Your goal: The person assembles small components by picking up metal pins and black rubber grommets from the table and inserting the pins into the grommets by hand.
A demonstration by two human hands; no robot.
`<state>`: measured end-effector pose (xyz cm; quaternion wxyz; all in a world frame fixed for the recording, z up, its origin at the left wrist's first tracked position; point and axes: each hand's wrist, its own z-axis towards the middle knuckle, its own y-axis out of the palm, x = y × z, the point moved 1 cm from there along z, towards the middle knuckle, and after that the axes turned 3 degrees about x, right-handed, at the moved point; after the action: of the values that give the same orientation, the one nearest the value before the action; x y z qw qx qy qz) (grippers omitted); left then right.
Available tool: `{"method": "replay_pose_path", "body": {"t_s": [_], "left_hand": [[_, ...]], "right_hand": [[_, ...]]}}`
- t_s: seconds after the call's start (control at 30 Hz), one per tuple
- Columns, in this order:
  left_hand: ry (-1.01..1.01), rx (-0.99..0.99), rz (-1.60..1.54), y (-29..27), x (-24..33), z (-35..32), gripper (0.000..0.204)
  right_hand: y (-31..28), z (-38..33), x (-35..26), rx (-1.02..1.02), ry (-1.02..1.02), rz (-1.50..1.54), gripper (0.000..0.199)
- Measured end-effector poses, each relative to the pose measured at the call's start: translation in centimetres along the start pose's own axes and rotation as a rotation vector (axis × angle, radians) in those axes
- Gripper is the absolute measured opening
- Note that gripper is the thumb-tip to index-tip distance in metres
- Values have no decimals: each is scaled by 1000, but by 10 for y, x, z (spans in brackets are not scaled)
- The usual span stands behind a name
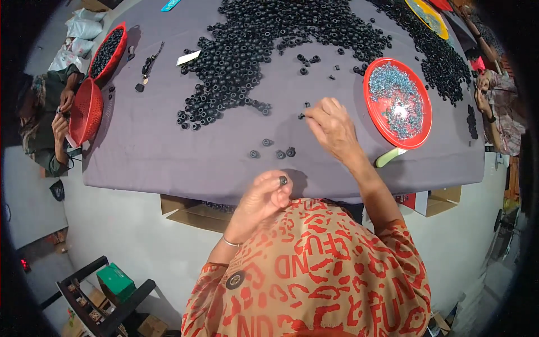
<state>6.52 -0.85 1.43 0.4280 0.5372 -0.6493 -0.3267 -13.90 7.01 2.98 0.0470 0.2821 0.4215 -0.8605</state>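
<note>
The black cap (283, 180) is in our left hand (259, 196), at the near edge of the counter (163, 160). That counter is the largest thing before us, its grey cloth bending along the rim of the view. A broad bare band runs along its near side, widest toward our left, giving us open room in front of the large black heap (227, 81). A second heap (443, 64) lies along the far right. Two red baskets (90, 104) stand at the left edge, and a red tray (427, 115) of small bluish pieces (393, 84) narrows the room on our right.

Our right hand (337, 129) is over the counter, left of the tray; its fingers are drawn narrow beside a small dark piece (301, 116), and we cannot tell whether they grip it. The fingers of our left hand pinch the cap at their tips. Below the tray, a green handle (387, 158) slants out toward our lower left. Four loose caps (281, 154) lie apart between the heap and our left hand. The held cap turns its round end up toward us; foreshortened, its long axis is hard to tell.
</note>
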Motion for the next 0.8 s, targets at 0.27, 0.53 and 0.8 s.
{"method": "replay_pose_path", "body": {"t_s": [0.27,0.53,0.8], "left_hand": [[63,-52,-5,-6,5,-2,12],[126,-85,-3,16,11,3,14],[87,-63,1,35,0,5,13]], "right_hand": [[10,10,0,-59,-161,-179,17],[-25,-8,-48,-257,607,945,12],[-41,-31,-62,-161,492,1026,15]]}}
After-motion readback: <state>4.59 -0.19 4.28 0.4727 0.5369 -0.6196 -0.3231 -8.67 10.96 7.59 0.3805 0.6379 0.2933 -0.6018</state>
